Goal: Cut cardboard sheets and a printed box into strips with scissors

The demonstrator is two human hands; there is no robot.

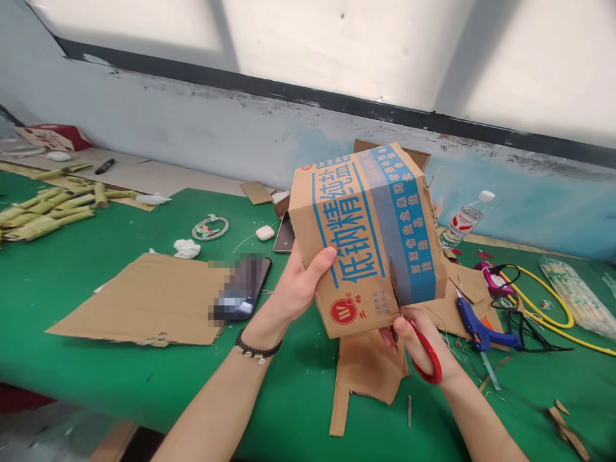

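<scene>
Left fingers (322,264) grip carton (353,224) from left; right fingers (404,327) hold scissors (436,366).

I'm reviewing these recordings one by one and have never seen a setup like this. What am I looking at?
There is no machine here, only a person's two bare hands. The single picture comes from a camera worn on the head, looking forward and down. The left hand holds a printed cardboard piece; the right hand holds red-handled scissors, their blades at its lower edge. On the green table lie a flat cardboard sheet, a phone, a blue glue gun and pale green stalks.
</scene>
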